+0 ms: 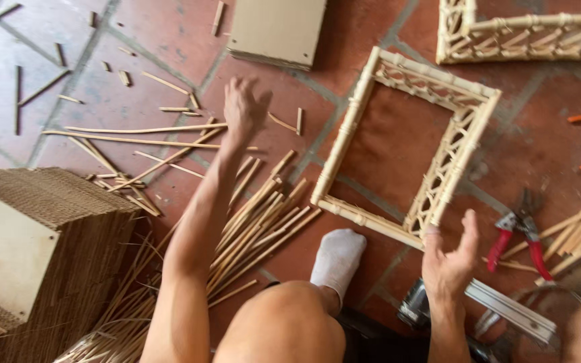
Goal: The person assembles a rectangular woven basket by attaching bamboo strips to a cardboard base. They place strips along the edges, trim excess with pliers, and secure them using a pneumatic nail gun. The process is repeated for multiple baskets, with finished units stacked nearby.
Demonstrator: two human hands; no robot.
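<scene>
rattan sticks [136, 130] under open left hand [243, 107]

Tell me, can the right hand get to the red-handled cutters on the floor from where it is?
Probably yes. The right hand hangs open beside the rattan frame, and the red-handled cutters lie just to its right on the tiled floor, with nothing lying between them.

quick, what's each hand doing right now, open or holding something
Left hand: open, holding nothing, reaching over the thin cane sticks on the floor.
Right hand: open, empty, beside the square cane frame.
</scene>
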